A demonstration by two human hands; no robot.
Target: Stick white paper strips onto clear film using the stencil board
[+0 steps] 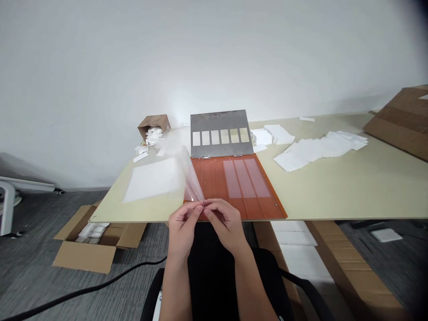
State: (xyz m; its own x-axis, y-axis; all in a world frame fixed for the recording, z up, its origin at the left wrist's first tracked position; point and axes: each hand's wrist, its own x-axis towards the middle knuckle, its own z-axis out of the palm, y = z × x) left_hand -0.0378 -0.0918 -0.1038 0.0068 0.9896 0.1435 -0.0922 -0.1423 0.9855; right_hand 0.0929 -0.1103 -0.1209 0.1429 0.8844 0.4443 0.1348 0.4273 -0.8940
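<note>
At the near edge of the table (334, 191), we pinch the lower end of a clear film sheet (187, 171) between the thumb and fingertips of both hands. The left hand (182, 227) and right hand (224, 222) meet almost fingertip to fingertip. The film rises up and away to the left, blurred, above the left part of an orange slotted tray (209, 178) lying at the near edge. Three pale strips (245, 178) sit side by side in the tray's right-hand slots. A grey metal plate (219, 120) with six small windows stands hinged at the tray's far side. A white sheet (152, 180) lies just left of the tray. A tipped brown box (154, 122) spills white pieces at the far left corner, and fanned white sheets (317, 149) spread toward the right edge.
</note>
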